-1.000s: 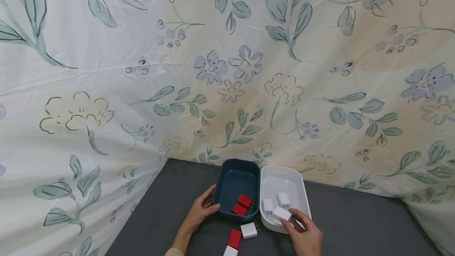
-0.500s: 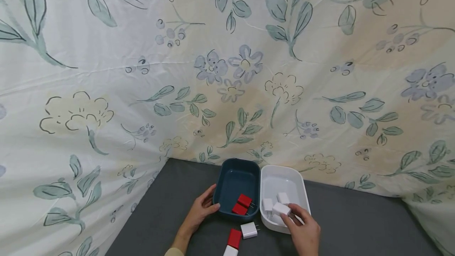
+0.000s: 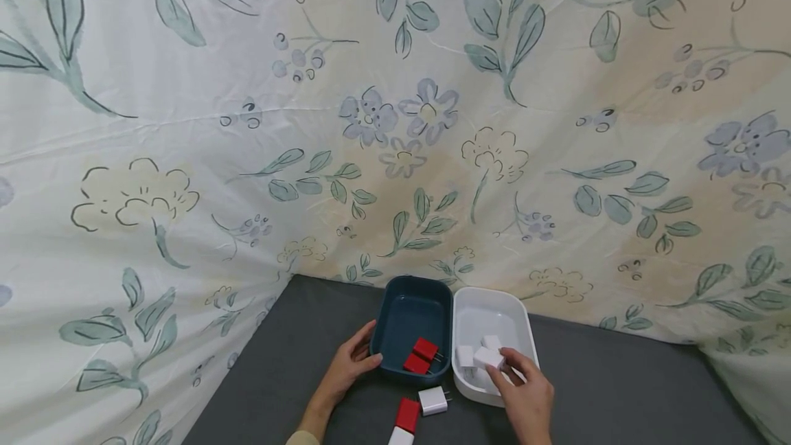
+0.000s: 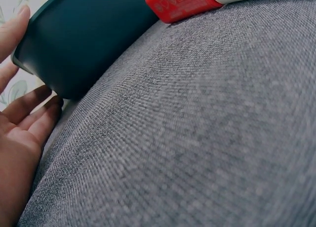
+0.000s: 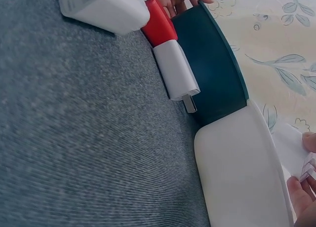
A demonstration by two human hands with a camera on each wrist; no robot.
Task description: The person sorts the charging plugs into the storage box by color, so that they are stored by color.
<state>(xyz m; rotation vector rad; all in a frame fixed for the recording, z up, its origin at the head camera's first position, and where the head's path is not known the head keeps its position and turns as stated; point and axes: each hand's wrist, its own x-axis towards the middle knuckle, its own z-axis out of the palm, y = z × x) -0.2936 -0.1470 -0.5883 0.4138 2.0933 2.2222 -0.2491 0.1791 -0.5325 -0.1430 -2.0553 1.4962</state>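
Observation:
In the head view my right hand (image 3: 528,393) pinches a white charger plug (image 3: 489,358) between thumb and fingers, over the white bin (image 3: 513,314). Two more white charger plugs (image 3: 465,356) lie in that bin, partly overlapped by the held one. My left hand (image 3: 346,371) holds the left side of the dark blue bin (image 3: 408,314); in the left wrist view its thumb is at the bin's rim and its fingers at the underside. Two red charger plugs (image 3: 425,348) lie inside the blue bin. The right wrist view shows the held plug beyond the white bin's wall (image 5: 237,172).
Before the bins, on the dark grey cloth (image 3: 599,376), lie a white charger plug (image 3: 432,401), a red one (image 3: 407,415) and another white one (image 3: 401,437), cut off by the frame. The two bins stand side by side. Floral fabric (image 3: 371,225) hangs behind and around.
My right hand has shifted slightly up and left over the white bin with the white charger plug still pinched. My left hand and both bins have stayed in place.

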